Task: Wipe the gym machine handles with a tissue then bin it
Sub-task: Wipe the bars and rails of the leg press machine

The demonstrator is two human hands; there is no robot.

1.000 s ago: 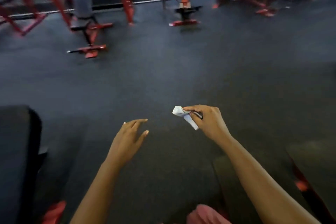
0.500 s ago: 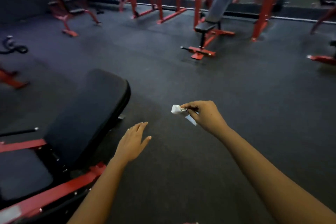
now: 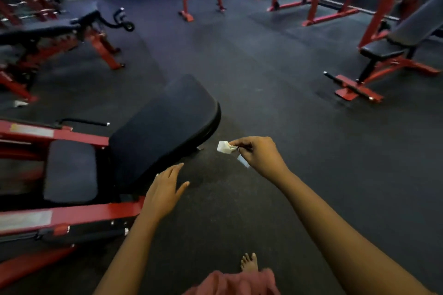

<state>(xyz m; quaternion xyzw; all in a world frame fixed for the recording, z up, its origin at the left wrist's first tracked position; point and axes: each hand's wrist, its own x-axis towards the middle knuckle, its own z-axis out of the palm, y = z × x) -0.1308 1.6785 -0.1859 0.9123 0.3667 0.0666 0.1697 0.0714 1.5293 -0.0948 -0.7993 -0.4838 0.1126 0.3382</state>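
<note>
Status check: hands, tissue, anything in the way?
Right hand pinches tissue, held in the air. Left hand open, holding nothing, beside black bench pad. No bin in view.

Dim gym light, soft blur, wide-angle edge distortion

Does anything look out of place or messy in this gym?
Only one small thing: a pale scrap lies on the dark floor at far left, beside a red bench frame; it looks like litter, though too blurred to identify. The tissue itself is pinched in the right hand, not dropped.
</note>
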